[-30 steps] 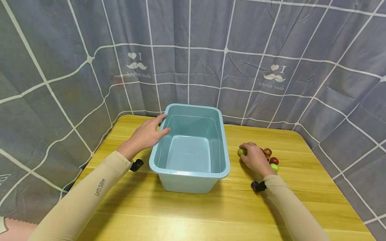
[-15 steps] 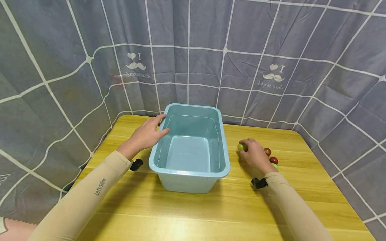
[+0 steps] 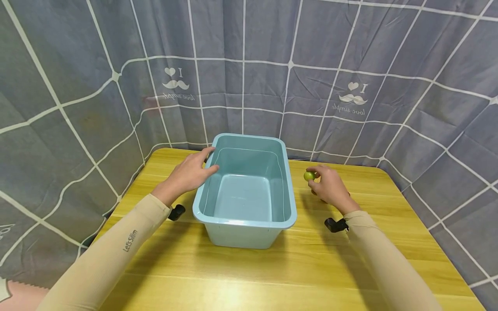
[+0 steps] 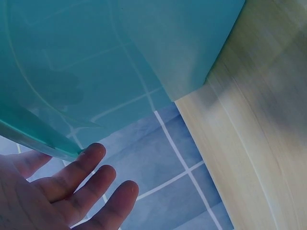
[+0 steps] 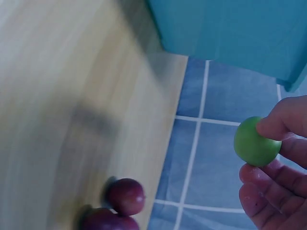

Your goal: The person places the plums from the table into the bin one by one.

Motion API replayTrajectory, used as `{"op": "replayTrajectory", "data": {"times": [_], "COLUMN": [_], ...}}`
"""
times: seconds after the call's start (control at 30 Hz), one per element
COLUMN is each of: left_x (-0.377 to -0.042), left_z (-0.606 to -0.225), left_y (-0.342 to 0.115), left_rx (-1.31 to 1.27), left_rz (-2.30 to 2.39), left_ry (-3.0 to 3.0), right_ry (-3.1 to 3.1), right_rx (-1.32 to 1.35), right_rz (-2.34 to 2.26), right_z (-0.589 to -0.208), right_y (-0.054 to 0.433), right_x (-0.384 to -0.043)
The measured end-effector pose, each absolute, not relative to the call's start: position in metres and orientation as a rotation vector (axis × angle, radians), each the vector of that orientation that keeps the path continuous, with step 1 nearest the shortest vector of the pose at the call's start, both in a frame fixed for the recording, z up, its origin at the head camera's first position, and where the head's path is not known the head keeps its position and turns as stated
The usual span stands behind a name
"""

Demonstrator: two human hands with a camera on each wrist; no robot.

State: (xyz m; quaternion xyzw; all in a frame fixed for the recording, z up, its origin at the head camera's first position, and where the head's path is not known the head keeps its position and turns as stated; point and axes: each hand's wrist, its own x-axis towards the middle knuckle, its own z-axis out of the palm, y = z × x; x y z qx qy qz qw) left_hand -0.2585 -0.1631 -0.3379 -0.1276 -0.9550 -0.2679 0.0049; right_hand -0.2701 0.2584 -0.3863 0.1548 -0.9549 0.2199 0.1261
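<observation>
A light blue plastic tub (image 3: 249,235) stands on the table with its mouth upward. My left hand (image 3: 188,175) rests at its left rim, thumb over the inner side and fingers loosely extended; in the left wrist view the fingertips (image 4: 96,152) lie at the rim's outside. To the right of the tub, my right hand (image 3: 330,186) pinches a small round green fruit (image 5: 256,142) between thumb and fingers, raised above the table. Below it in the right wrist view lie dark red round fruits (image 5: 125,196). In the head view my right hand hides most of the pile.
The yellow wooden table (image 3: 179,272) reaches a grey curtain (image 3: 264,86) with white grid lines at its back and both sides. A black wrist mount (image 3: 335,225) sits under the right wrist, and another black mount (image 3: 177,212) under the left.
My right hand has lifted the green fruit off the pile and carried it slightly away and up. My left hand and the tub have stayed in place.
</observation>
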Motion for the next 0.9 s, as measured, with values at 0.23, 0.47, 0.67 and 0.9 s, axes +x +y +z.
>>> {"op": "replayTrajectory", "data": {"times": [0.23,0.47,0.67,0.9], "left_x": [-0.258,-0.260,-0.260,-0.260], "left_z": [-0.337,-0.336,-0.337,-0.338], "left_y": [-0.163,-0.164,-0.163,-0.164], "left_rx": [-0.393,-0.397,-0.400,-0.399], "left_rz": [-0.858,-0.857,-0.855,-0.847], "left_ry": [-2.988,-2.982,-2.988,-2.986], "right_ry": [-2.762,-2.692,-2.650,-2.681], "right_rx": [0.479,0.552,0.583,0.580], "right_rz": [0.646,0.652,0.679,0.722], "right_z": [-0.367,-0.348,-0.331,-0.313], "right_y": [0.253,0.251,0.247,0.242], "right_x": [-0.273,-0.278,-0.280,-0.279]}}
